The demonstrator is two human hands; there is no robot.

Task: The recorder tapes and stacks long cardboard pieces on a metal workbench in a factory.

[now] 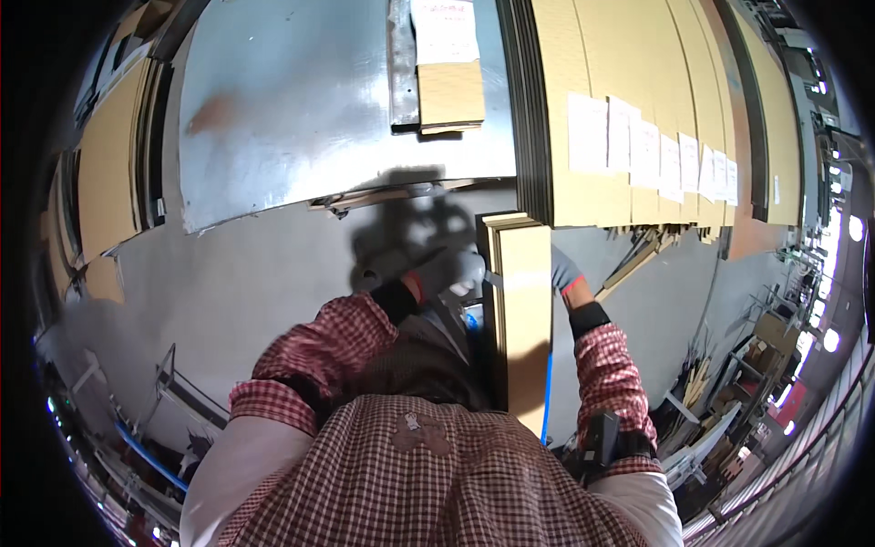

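A narrow bundle of flat cardboard [526, 319] stands in front of me, its long side running toward my body. A pale band [493, 279] crosses its left edge. My left hand [453, 272], in a grey glove with a red cuff, is at that edge beside the band. Its fingers look curled, but what they hold is unclear. On the bundle's opposite side is my right hand [564, 272], also gloved. Its fingers are hidden behind the cardboard. Below the left hand, a small blue-and-white object [472, 319] shows in a dark gap.
A metal-topped table [301, 118] lies ahead, bearing a small cardboard stack [451, 96] with a paper sheet. Large cardboard stacks with white labels [588, 132] stand at the far right. More cardboard [114, 155] leans at the left. A blue strip [548, 392] runs beside the bundle.
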